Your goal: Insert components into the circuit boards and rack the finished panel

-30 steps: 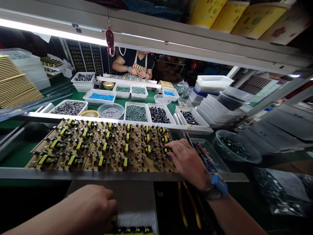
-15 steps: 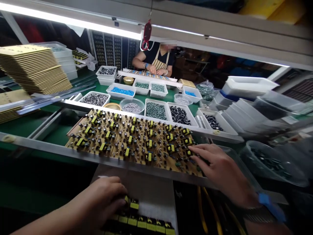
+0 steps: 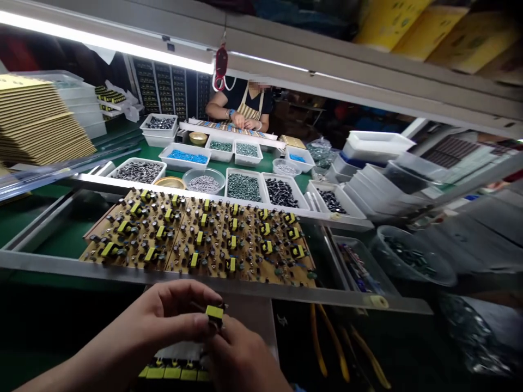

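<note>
A small yellow-and-black transformer (image 3: pixel 214 313) is pinched between thumb and fingers of my left hand (image 3: pixel 167 310). Against its lower right side are the fingertips of my right hand (image 3: pixel 245 354), closed in a pinch on the same part and partly hidden. Beneath both hands, a row of similar transformers (image 3: pixel 171 372) lies in a pale tray (image 3: pixel 253 310), partly covered by the hands. Just beyond the hands, tan circuit boards (image 3: pixel 174 247) lie side by side in a metal rail frame (image 3: pixel 134 276), carrying many black parts and several yellow transformers.
Behind the boards stand white bins of components (image 3: pixel 245 186) and a round tub (image 3: pixel 204 182). Yellow-handled pliers (image 3: pixel 330 343) lie at lower right. Stacked boards (image 3: pixel 36 120) rise at left. A co-worker (image 3: pixel 241 106) works across the bench under a light bar (image 3: pixel 102 41).
My right hand has left the boards' right edge, where a transformer now stands, and come down to my left hand. The left hand has lifted a transformer from the tray. The view has shifted right.
</note>
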